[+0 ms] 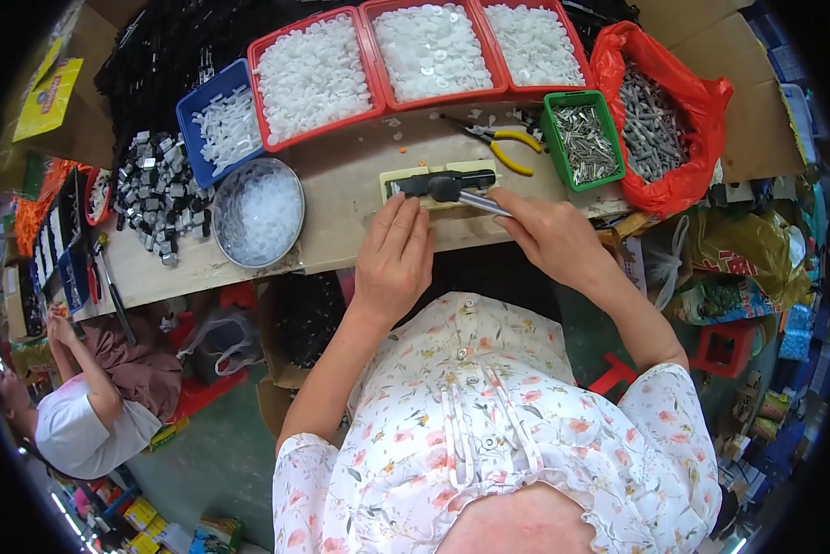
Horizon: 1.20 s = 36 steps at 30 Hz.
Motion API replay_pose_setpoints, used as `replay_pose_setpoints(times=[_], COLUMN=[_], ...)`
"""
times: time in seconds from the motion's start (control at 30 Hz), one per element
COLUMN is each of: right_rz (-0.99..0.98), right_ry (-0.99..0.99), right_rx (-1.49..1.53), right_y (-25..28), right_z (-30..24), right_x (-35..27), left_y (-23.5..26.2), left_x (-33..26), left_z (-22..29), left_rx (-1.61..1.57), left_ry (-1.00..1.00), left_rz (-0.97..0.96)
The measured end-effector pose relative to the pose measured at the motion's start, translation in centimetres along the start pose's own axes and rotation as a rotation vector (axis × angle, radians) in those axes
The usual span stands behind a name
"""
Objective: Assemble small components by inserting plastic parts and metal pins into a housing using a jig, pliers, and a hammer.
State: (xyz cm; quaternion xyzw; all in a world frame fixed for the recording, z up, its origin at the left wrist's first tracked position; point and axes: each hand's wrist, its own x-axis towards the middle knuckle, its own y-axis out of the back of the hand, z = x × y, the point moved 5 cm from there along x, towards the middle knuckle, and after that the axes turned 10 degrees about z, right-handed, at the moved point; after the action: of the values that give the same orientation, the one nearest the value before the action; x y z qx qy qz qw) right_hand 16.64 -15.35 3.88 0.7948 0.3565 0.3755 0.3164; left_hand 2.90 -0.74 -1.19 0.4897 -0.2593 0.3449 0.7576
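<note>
A cream block-shaped fixture point(389, 175) lies on the bench in front of me, with a long black part point(478, 177) in it. My left hand point(395, 254) has its fingertips pressed together on the left end of this part, where a silvery piece shows. My right hand point(553, 235) grips the metal handle of a small hammer point(445, 189). Its round black head is over the middle of the black part; whether they touch I cannot tell. Just beyond the fixture lie tiny orange bits point(402, 150).
Red trays point(375, 69) of white plastic pieces line the back. A blue tray point(186, 106) and metal bowl point(221, 245) stand left; yellow-handled pliers point(512, 152), a green basket point(563, 180) and a red bag point(692, 175) of metal parts lie right. Another person point(92, 415) sits at left.
</note>
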Motion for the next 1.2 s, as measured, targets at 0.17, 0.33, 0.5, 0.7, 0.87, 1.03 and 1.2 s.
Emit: replay_pose_setpoints(times=[0.17, 0.33, 0.5, 0.7, 0.87, 1.03, 1.2], right_rz=[-0.078, -0.082, -0.243, -0.161, 0.038, 0.311, 0.015], right_ry=[-0.009, 0.001, -0.005, -0.030, -0.073, -0.181, -0.290], right_rx=[-0.009, -0.039, -0.241, -0.163, 0.072, 0.022, -0.149], right_y=[0.3, -1.3, -1.8, -2.1, 1.3, 4.0, 3.9], right_z=[-1.3, -2.1, -2.2, -0.9, -1.0, 2.7, 4.2], right_x=[1.2, 2.4, 2.8, 1.8, 1.4, -2.2, -2.7], left_y=[0.4, 1.2, 1.7, 2.0, 2.0, 0.0, -1.6], left_x=[-0.7, -1.4, -1.8, -1.6, -0.5, 2.1, 2.6], left_z=[0.5, 0.3, -0.3, -0.2, -0.3, 0.0, -0.1], left_rx=[-0.058, -0.035, -0.007, 0.003, 0.021, 0.016, 0.025], left_ry=[-0.003, -0.004, 0.019, 0.008, -0.036, -0.066, -0.129], left_rz=[0.000, 0.019, 0.000, -0.001, 0.028, 0.019, -0.078])
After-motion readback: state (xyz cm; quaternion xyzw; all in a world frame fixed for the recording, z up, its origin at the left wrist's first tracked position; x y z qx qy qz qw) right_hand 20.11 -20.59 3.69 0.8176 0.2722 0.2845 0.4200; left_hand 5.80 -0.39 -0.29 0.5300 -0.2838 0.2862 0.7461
